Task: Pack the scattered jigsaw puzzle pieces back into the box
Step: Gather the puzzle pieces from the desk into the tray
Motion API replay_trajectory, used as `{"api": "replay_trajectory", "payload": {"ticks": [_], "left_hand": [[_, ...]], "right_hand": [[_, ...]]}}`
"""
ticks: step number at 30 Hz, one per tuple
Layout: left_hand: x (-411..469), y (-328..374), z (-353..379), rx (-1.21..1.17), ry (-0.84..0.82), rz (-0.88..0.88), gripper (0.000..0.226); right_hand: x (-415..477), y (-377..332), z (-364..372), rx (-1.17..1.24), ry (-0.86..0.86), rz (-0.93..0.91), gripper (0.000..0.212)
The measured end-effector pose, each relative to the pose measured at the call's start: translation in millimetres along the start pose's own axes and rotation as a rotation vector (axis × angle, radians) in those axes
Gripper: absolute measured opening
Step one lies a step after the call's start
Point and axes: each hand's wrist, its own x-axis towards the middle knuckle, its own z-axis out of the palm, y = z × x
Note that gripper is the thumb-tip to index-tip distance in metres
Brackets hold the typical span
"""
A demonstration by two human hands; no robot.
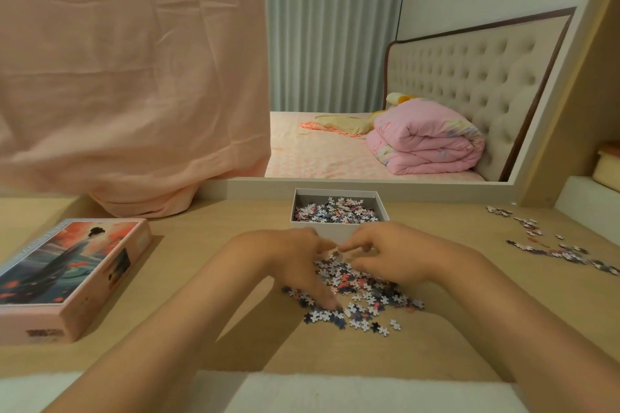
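Pieces (364, 288) lie heaped at frame centre, just before the box (339, 229). They look light, thin and loose, so we'd scoop from beneath. Our left hand (295, 261) and right hand (392, 256) cup them; blur hides any grip.

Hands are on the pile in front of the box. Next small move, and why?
Probably cup the pile between the left hand and right hand and lift a handful into the open box just behind. Both hands flank the pile, fingertips nearly meeting at its far edge, and the box has room left. Whether pieces are gripped yet is blurred.
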Motion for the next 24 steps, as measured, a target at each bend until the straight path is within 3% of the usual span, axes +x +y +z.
{"api": "replay_trajectory", "payload": {"ticks": [3, 6, 11, 16, 20, 24], "left_hand": [[-5, 3, 3, 0.128, -0.094, -0.114, 0.126], [1, 4, 11, 0.124, -0.062, -0.102, 0.122], [7, 1, 17, 0.061, 0.055, -0.020, 0.098], [9, 4, 18, -0.037, 0.221, 0.093, 0.060], [14, 4, 21, -0.096, 0.308, 0.086, 0.045], [16, -1, 22, -0.162, 0.360, 0.082, 0.031]], "right_hand": [[-7, 4, -6, -0.187, -0.171, 0.181, 0.111], [-9, 1, 1, -0.303, -0.267, 0.250, 0.125], [-3, -4, 10, -0.176, -0.168, 0.217, 0.110], [0, -8, 15, 0.020, -0.049, 0.167, 0.072], [4, -9, 19, 0.055, 0.015, 0.138, 0.045], [7, -8, 24, 0.124, 0.092, 0.143, 0.036]]}}
